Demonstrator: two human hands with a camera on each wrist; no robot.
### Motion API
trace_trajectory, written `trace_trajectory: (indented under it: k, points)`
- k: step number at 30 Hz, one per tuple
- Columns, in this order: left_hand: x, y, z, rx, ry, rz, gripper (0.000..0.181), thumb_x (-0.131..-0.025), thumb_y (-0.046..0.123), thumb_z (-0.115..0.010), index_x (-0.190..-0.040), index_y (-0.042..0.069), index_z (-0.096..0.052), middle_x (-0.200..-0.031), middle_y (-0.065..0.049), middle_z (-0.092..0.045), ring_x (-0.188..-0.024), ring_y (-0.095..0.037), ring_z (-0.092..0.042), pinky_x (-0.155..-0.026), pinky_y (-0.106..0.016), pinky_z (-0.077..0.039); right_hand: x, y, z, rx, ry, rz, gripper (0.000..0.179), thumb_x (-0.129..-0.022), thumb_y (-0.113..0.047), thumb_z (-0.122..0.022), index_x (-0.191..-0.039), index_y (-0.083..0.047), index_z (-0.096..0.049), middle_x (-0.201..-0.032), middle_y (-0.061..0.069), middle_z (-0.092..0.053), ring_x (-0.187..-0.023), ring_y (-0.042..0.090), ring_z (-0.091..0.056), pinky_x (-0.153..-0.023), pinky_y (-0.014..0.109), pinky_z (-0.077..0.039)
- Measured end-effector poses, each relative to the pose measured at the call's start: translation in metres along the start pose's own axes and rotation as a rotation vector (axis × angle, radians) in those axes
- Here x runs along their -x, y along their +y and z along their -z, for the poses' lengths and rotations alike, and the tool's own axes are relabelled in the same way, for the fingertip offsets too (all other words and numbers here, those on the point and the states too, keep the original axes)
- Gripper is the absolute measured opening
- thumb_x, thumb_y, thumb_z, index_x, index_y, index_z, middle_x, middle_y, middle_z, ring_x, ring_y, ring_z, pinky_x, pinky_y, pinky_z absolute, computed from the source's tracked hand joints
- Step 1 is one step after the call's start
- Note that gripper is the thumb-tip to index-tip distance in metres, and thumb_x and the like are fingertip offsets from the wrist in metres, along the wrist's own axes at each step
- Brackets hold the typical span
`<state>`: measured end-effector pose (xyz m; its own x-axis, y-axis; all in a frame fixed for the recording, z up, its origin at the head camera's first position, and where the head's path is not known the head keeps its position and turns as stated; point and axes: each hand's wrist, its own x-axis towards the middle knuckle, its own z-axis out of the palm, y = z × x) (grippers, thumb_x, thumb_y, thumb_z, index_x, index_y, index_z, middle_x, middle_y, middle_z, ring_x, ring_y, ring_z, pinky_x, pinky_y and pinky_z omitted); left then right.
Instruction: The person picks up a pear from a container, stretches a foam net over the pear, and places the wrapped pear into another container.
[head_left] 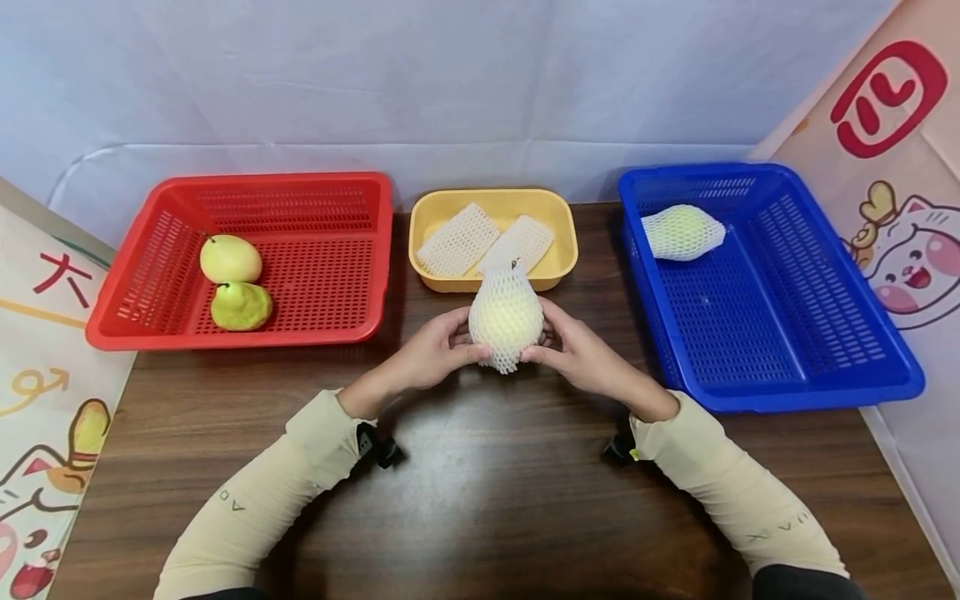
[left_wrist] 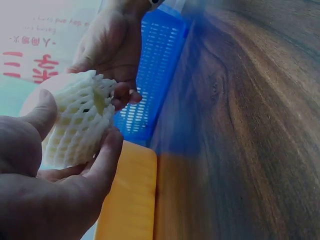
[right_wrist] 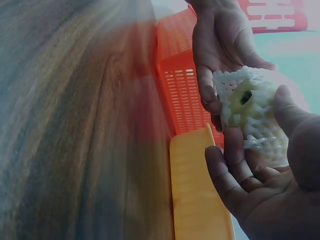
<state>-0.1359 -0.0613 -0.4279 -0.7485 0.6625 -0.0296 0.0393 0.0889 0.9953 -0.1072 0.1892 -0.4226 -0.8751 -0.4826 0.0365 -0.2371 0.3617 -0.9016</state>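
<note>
Gripped from both sides by left hand (head_left: 433, 350) and right hand (head_left: 587, 354), just on the near side of the yellow tray (head_left: 450, 284): a net-wrapped pear (head_left: 506, 321). Likely weighty, firm within, springy outside, easily bruised; best cupped round the broad belly. Inside the yellow tray, flat foam sleeves (head_left: 459, 239); to its left, bare pears (head_left: 231, 259) in a red basket (head_left: 240, 343); to its right, another netted pear (head_left: 684, 233) in a blue basket (head_left: 757, 333).

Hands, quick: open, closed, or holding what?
Left hand: closed, holding one side of the netted pear.
Right hand: closed, holding that pear's other side.
</note>
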Motion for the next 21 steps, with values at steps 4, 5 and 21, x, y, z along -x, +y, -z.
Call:
trace_trajectory:
  k: [4,5,21]
  points:
    - [0.001,0.0,-0.001,-0.024,0.048,-0.011,0.059,-0.093,-0.009,-0.067,-0.145,-0.017,-0.039,-0.134,-0.031,-0.056,-0.117,-0.038,-0.063,-0.095,-0.03,-0.056,-0.001,0.0,-0.001,-0.015,0.002,-0.012,0.079,-0.093,-0.005,-0.073,-0.157,0.001,-0.027,-0.14,0.021,-0.053,-0.114,0.026,-0.06,-0.091,0.036,-0.056]
    - [0.001,0.0,-0.001,-0.026,0.062,-0.014,0.059,-0.093,-0.009,-0.067,-0.144,-0.017,-0.04,-0.133,-0.031,-0.056,-0.115,-0.037,-0.064,-0.094,-0.03,-0.057,-0.001,-0.001,-0.001,-0.014,0.009,-0.018,0.079,-0.093,-0.006,-0.074,-0.157,0.001,-0.027,-0.14,0.02,-0.053,-0.113,0.026,-0.06,-0.091,0.037,-0.056]
    - [0.001,0.006,-0.013,0.03,0.178,0.022,0.048,-0.101,0.001,-0.061,-0.143,-0.01,-0.042,-0.134,-0.027,-0.054,-0.109,-0.033,-0.066,-0.092,-0.039,-0.058,-0.007,-0.007,-0.013,-0.315,0.328,-0.131,0.04,-0.102,-0.007,-0.052,-0.134,0.007,-0.032,-0.127,0.032,-0.056,-0.104,0.011,-0.06,-0.088,0.018,-0.049]
